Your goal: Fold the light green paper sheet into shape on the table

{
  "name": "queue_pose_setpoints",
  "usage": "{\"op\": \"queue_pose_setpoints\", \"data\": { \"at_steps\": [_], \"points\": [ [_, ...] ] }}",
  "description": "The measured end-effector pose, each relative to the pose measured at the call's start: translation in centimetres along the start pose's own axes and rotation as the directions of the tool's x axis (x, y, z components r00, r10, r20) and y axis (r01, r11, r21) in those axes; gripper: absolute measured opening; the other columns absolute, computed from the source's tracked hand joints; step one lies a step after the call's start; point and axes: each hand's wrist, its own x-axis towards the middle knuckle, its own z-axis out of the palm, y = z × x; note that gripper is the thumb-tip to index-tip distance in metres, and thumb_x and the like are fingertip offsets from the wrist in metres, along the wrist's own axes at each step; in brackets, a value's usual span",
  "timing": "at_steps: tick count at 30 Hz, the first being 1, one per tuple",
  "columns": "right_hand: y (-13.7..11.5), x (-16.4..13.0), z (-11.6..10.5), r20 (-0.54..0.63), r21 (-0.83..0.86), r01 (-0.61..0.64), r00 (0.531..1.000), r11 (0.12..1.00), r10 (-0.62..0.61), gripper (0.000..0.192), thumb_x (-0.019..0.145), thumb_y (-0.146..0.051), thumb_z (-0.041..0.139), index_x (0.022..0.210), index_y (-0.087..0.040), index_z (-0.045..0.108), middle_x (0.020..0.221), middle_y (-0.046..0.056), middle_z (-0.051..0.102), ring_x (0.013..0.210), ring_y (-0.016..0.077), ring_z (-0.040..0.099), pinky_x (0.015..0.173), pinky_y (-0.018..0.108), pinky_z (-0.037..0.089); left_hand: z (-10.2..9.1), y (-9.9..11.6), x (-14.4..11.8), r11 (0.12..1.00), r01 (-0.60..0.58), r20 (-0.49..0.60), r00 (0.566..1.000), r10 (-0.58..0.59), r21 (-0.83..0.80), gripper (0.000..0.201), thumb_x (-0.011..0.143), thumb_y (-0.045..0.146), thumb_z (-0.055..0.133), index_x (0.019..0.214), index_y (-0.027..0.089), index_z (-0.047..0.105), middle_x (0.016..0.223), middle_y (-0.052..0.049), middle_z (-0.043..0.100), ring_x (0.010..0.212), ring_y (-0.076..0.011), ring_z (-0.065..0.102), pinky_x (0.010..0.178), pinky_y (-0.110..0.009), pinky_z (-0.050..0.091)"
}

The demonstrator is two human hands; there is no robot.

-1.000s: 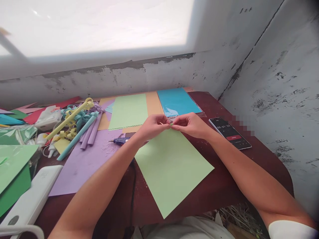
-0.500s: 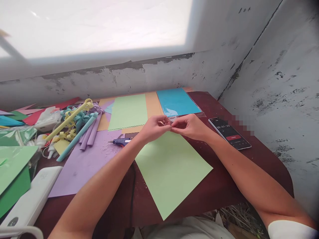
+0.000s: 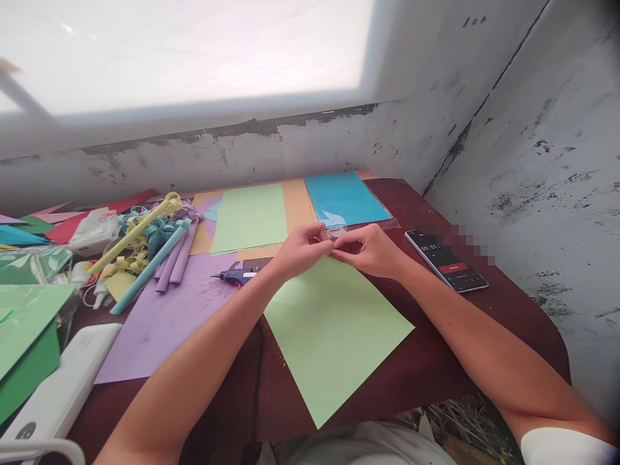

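The light green sheet [image 3: 334,329] is lying flat on the dark red table [image 3: 436,361], nearest the person, with one corner projecting toward the table's front edge. Most of this sheet is showing no curl or crease; the work on it appears to be at an early stage, confined to the far corner.

At that far corner, the left hand [image 3: 301,249] and the right hand [image 3: 369,250] are meeting fingertip to fingertip. Both are pinching closed on the corner of the sheet; whether a thin stick is also being held there cannot be determined, as the fingers are covering the spot.

To the left, a glue gun [image 3: 236,276] is resting on a purple sheet [image 3: 159,323], untouched. Further left, finished paper rolls [image 3: 159,252] in yellow, blue and purple are lying in a pile, indicating that several pieces are already complete. To the right, a phone [image 3: 446,259] is running a timer.

Beyond the hands, a second green sheet [image 3: 249,216] and a blue sheet [image 3: 345,197] are waiting flat, unrolled.
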Motion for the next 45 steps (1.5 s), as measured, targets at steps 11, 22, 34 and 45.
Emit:
{"op": "queue_pose_setpoints", "data": {
  "at_steps": [11,22,34,45],
  "points": [
    [0.11,0.01,0.02,0.029,0.035,-0.020,0.999,0.999,0.019,0.029,0.089,-0.043,0.066,0.081,-0.018,0.079,0.073,0.003,0.069,0.066,0.0162,0.054,0.058,0.029,0.040,0.06,0.04,0.14,1.000,-0.003,-0.003,1.000,0.003,-0.026,0.008,0.075,0.026,0.060,0.073,0.019,0.055,0.075,0.002,0.055,0.070,-0.0115,0.049,0.064,-0.025,0.036],
    [0.11,-0.09,-0.17,-0.026,0.024,-0.011,1.000,1.000,0.012,0.027,0.090,-0.041,0.065,0.081,-0.020,0.080,0.083,0.006,0.075,0.074,0.0202,0.061,0.066,0.032,0.045,-0.04,0.47,-0.01,0.994,0.108,-0.051,0.993,-0.110,-0.032,0.016,0.073,0.028,0.063,0.069,0.020,0.049,0.065,0.005,0.044,0.057,-0.0084,0.035,0.056,-0.025,0.026],
    [-0.37,-0.23,-0.25,0.015,-0.017,0.024,1.000,1.000,-0.024,0.028,0.092,-0.035,0.061,0.077,-0.018,0.076,0.066,0.001,0.062,0.061,0.0138,0.047,0.056,0.029,0.033,0.33,0.47,0.05,0.985,0.173,-0.058,0.983,-0.173,-0.005,0.022,0.073,0.028,0.061,0.066,0.020,0.041,0.061,0.007,0.035,0.054,-0.0074,0.028,0.054,-0.025,0.020],
    [-0.17,-0.11,-0.34,0.001,0.060,-0.041,0.999,0.997,0.041,0.022,0.087,-0.033,0.066,0.086,-0.017,0.081,0.072,0.002,0.068,0.060,0.0128,0.048,0.053,0.028,0.033,0.15,0.31,0.03,0.970,0.241,-0.003,0.971,-0.241,0.023,0.020,0.071,0.026,0.062,0.066,0.021,0.043,0.060,0.006,0.034,0.052,-0.0074,0.027,0.051,-0.026,0.018]
  ]
}}
